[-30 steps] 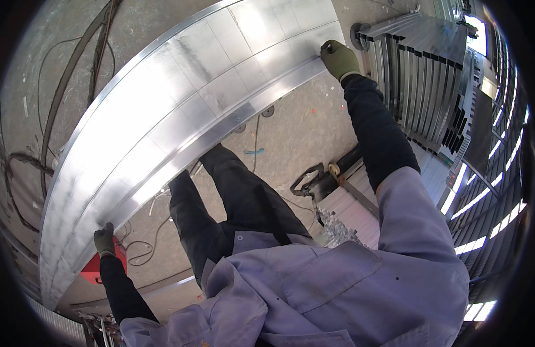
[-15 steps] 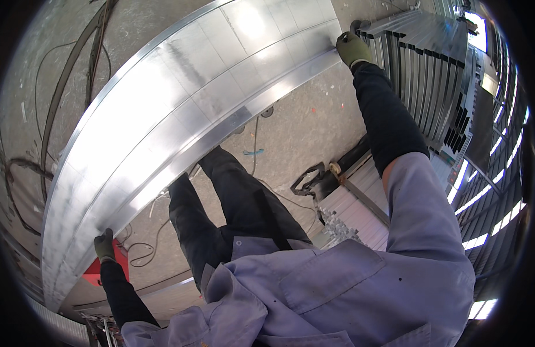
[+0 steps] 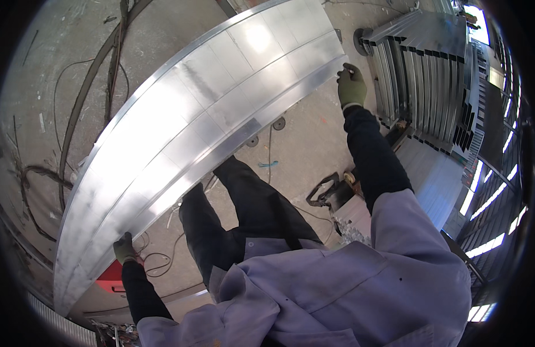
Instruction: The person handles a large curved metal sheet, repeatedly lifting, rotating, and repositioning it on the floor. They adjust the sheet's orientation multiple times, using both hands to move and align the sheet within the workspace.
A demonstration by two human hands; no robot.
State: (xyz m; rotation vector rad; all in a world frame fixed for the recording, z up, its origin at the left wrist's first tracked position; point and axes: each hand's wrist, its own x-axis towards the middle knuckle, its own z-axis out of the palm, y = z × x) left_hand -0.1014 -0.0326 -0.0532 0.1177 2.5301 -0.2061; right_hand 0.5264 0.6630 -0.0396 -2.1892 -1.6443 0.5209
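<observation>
Left hand (image 3: 124,248) is pinching the near edge of the long metal panel (image 3: 215,95), which is spanning the space before the legs (image 3: 262,202). Right hand (image 3: 352,88) is curling by its right corner; cannot tell whether gripping.

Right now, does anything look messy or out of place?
Yes: a small, thin blue scrap lies on the grey concrete floor, like dropped litter. A thin, dark cable loops untidily near the boxy red container.
</observation>
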